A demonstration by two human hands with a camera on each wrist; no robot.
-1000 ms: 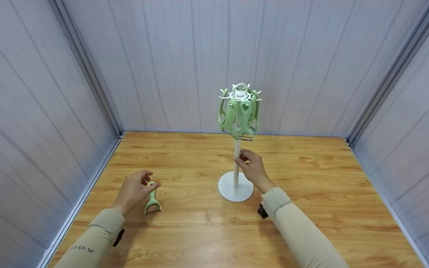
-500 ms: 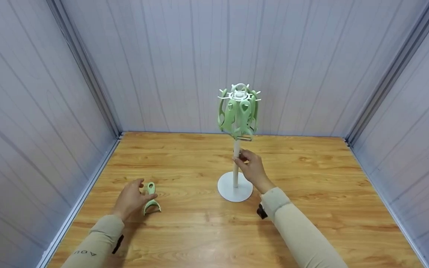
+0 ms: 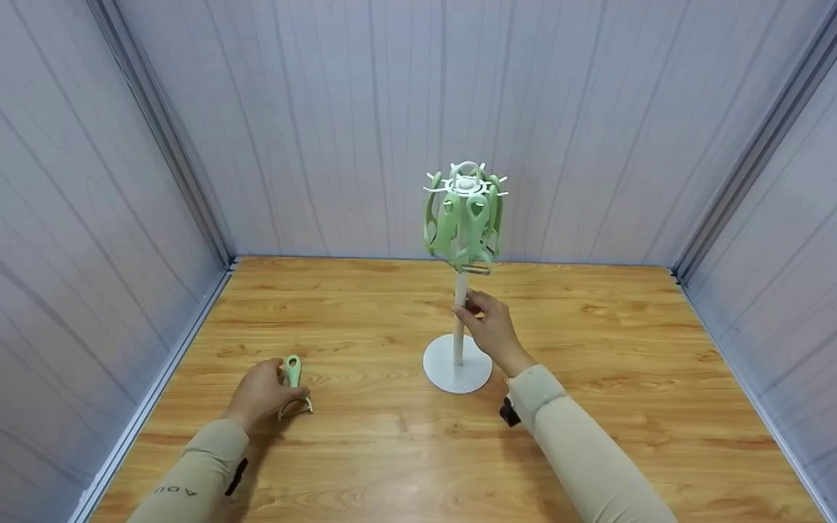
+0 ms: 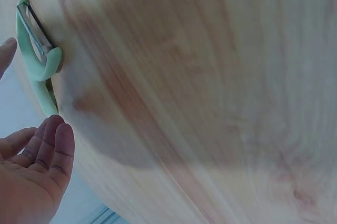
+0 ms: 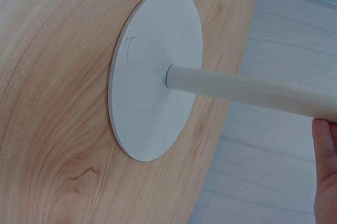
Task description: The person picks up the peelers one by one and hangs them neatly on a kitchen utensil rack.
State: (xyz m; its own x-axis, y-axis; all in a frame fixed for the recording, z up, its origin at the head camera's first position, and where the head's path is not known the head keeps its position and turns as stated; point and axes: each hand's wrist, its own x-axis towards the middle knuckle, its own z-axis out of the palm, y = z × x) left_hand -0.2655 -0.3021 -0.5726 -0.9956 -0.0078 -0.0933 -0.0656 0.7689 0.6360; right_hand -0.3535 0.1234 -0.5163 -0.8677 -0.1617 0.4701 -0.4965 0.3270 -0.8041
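Observation:
A light green peeler (image 3: 293, 372) lies on the wooden table at the left. My left hand (image 3: 261, 394) is low beside it, thumb reaching across one side and fingers at the other. In the left wrist view the peeler (image 4: 39, 66) lies between the thumb and the fingertips (image 4: 64, 134), which are right at its handle end. With thumb and fingers, my right hand (image 3: 492, 327) holds the white pole of a hanging stand (image 3: 460, 345) partway up. Several green peelers (image 3: 475, 225) hang from the hooks around its top. The stand's round base (image 5: 152, 77) sits flat on the table.
The wooden table (image 3: 382, 450) is enclosed by pale panel walls (image 3: 346, 131) at the back and both sides. Metal strips run along the wall corners and the table's side edges. The stand is tall, reaching up in front of the back wall.
My left hand has come down and slightly back toward me, from over the peeler's handle to beside it with the thumb across. My right hand keeps its hold on the pole.

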